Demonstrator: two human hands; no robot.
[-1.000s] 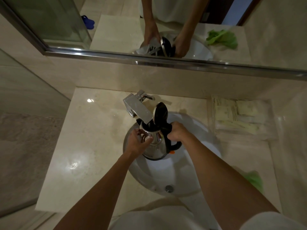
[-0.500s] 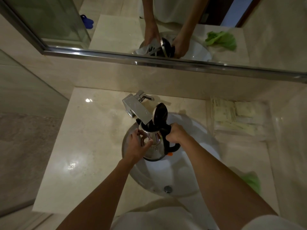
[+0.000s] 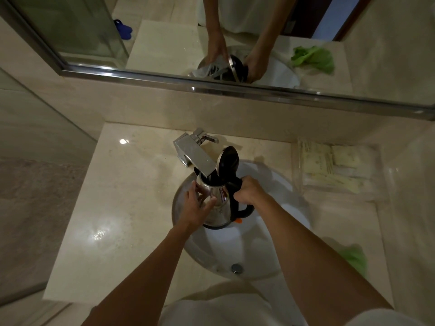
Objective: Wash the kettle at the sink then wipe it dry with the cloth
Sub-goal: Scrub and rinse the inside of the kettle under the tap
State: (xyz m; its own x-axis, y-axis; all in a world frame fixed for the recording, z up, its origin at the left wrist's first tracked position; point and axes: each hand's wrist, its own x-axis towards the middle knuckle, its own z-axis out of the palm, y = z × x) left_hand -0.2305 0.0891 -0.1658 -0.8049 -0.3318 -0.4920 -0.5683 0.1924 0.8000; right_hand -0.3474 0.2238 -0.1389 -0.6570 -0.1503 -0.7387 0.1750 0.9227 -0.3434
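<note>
Kettle (image 3: 217, 205): stainless steel body, black handle, black hinged lid (image 3: 228, 160) standing open. We hold it upright over the white basin (image 3: 235, 245), its mouth directly beneath the tip of the chrome faucet spout (image 3: 195, 158). Whether water is running we cannot tell.

Right hand (image 3: 248, 191): fingers curled round the top of the black handle, bearing the kettle's weight.

Left hand (image 3: 196, 207): fingers spread and laid flat against the steel wall, thumb towards the front, pressing rather than gripping.

Step in hand, as we judge it: the washing stage, with the body being rubbed or steadied under the spout. To do it well we should keep the mouth centred under the spout so water goes inside rather than down the outside, keep the lid swung clear of the spout, and work the left palm round the wall while the right hand turns the handle. The small orange switch (image 3: 239, 221) at the handle's foot and the base beneath it are best kept out of the stream.

Green cloth (image 3: 353, 257): lying on the marble counter (image 3: 113, 208) to the right of the basin, well apart from the kettle, untouched; drying not yet begun.

Further out: sachets in a clear tray (image 3: 334, 168) at the back right; a mirror (image 3: 235, 43) above the counter.
</note>
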